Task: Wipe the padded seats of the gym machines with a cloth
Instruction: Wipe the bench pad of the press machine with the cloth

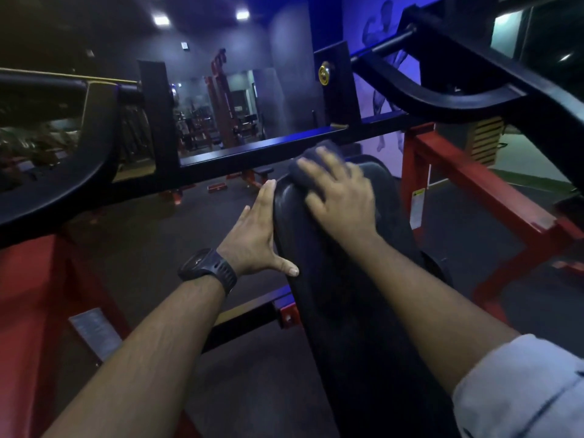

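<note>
A long black padded seat (331, 279) of a gym machine runs from the bottom centre up to the middle of the view. A dark cloth (311, 159) lies over the pad's far end. My right hand (339, 194) lies flat on the cloth with fingers spread, pressing it onto the pad. My left hand (257, 232), with a black watch on the wrist, rests with straight fingers against the pad's left edge, thumb on the pad.
Black machine arms (63, 172) curve in at left and upper right. A black crossbar (284, 147) passes just behind the pad. Red frame beams (480, 184) stand at right and lower left. Dark rubber floor (151, 235) lies below; other red machines stand far back.
</note>
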`<state>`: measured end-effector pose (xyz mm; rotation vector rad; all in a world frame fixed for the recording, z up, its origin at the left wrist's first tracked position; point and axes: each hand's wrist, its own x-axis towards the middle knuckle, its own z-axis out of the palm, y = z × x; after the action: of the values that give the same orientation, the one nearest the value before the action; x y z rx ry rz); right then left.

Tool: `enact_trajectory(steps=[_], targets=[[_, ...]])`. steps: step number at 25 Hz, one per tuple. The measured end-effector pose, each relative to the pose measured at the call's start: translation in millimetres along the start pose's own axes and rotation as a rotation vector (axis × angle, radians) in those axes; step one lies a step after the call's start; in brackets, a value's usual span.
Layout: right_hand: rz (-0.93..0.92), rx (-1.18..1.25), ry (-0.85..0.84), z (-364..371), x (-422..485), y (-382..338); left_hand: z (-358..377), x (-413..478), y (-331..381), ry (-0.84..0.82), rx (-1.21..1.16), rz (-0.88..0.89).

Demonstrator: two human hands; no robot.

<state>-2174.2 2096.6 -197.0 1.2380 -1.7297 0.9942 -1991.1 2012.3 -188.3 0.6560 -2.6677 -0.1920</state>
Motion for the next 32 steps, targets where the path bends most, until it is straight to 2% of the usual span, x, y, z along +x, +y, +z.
enact_trajectory(steps=[2, 3, 4, 6, 7, 8, 10, 11, 12, 14, 15, 16, 18, 19, 20, 22, 24, 27, 28, 29, 30, 32], targets=[[0.522, 0.074, 0.003, -3, 7, 5, -1, -1, 2, -0.001, -0.009, -0.006], [0.678, 0.097, -0.002, -3, 2, -5, -1, -2, 2, -0.004, -0.014, -0.005], [0.628, 0.063, -0.002, -1, -6, -12, -1, -3, 2, -0.007, -0.022, -0.002], [0.283, -0.008, -0.040, 1, -22, 0, -1, -3, 1, -0.002, -0.031, 0.000], [0.247, -0.006, -0.065, -1, -17, 17, -1, -2, 1, -0.001, -0.032, -0.002], [0.377, 0.014, -0.058, -2, -7, 34, -1, 0, 1, -0.002, -0.032, -0.004], [0.874, 0.108, -0.011, -4, 6, 38, 0, 0, 2, -0.002, -0.035, -0.009], [1.013, 0.118, -0.001, -3, 3, 30, 1, 0, 1, -0.003, -0.038, -0.009], [0.998, 0.058, -0.002, 1, -7, 19, 1, -1, 0, -0.005, -0.044, -0.012], [0.690, -0.044, -0.010, 2, -33, 16, 2, -1, -2, -0.005, -0.060, -0.009], [0.619, -0.039, -0.042, -1, -33, 30, 2, -1, -2, -0.001, -0.065, -0.010], [0.684, 0.009, -0.052, -2, -23, 52, 1, 0, -1, 0.000, -0.065, -0.011], [1.034, 0.105, -0.034, -6, -11, 63, 0, 1, 2, -0.012, -0.059, -0.021], [1.085, 0.112, -0.019, -5, -19, 53, 0, 1, 1, -0.014, -0.057, -0.026], [1.019, 0.051, 0.009, -3, -36, 36, 0, 0, 1, -0.019, -0.056, -0.026], [0.696, -0.040, 0.018, 1, -80, 13, 0, 0, 1, -0.017, -0.056, -0.028], [0.535, 0.017, -0.058, -4, -84, 30, 0, 0, 3, -0.008, -0.059, -0.032], [0.950, 0.143, 0.016, -4, -57, 29, 0, 0, 4, -0.001, -0.058, -0.030], [0.967, 0.121, 0.015, -5, -61, 15, 0, 0, 3, -0.002, -0.056, -0.033], [0.821, 0.057, 0.013, -2, -76, 2, 1, 0, 2, -0.005, -0.056, -0.033], [0.503, 0.011, -0.006, -2, -100, -2, 1, -1, 1, -0.009, -0.057, -0.031], [-0.175, -0.041, -0.092, -10, -120, 35, 0, 0, 1, -0.007, -0.055, -0.029]])
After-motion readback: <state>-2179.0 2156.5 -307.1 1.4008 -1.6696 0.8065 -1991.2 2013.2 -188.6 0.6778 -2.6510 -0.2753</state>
